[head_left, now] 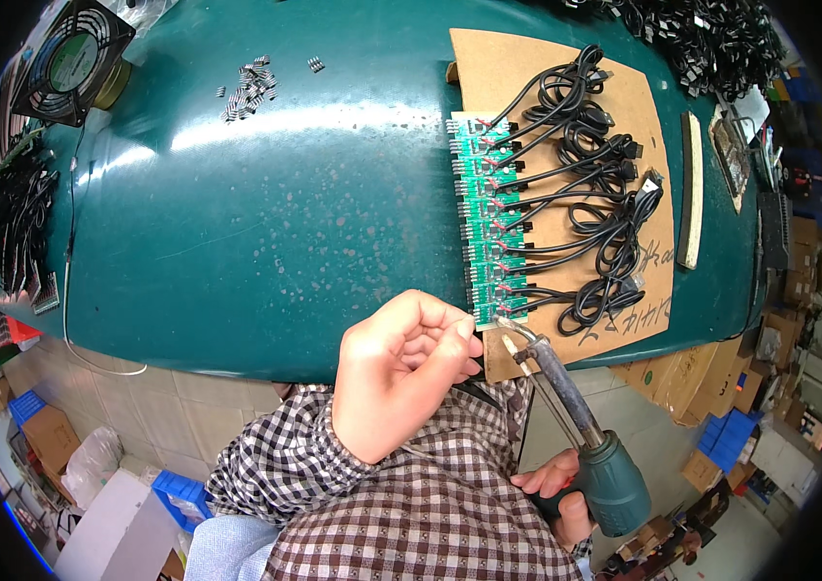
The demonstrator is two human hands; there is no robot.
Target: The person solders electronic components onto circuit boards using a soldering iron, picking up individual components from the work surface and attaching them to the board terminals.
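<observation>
Watching a long strip of green circuit boards [493, 218] now, laid on a brown cardboard sheet [488, 68] atop the green counter [334, 261]. Bristling with metal pins down its left edge, dotted with red wire bits along the middle. Trailing looped black cables [614, 172] off to the strip's right. And pressing thumb to forefinger with the left hand [406, 363], just beside the strip's near end: grip closed at the tips, cannot tell whether around anything thin. Wrapping the grip of the right hand [554, 474], partly hidden, around a soldering iron [571, 392], below the strip; pointing the iron's tip at the strip's near end, cannot tell whether touching. Spotting more farther out: small metal parts [251, 92] piled to the strip's upper left, a black fan [77, 60] beyond those, a wooden bar [690, 189] well to the strip's right.
</observation>
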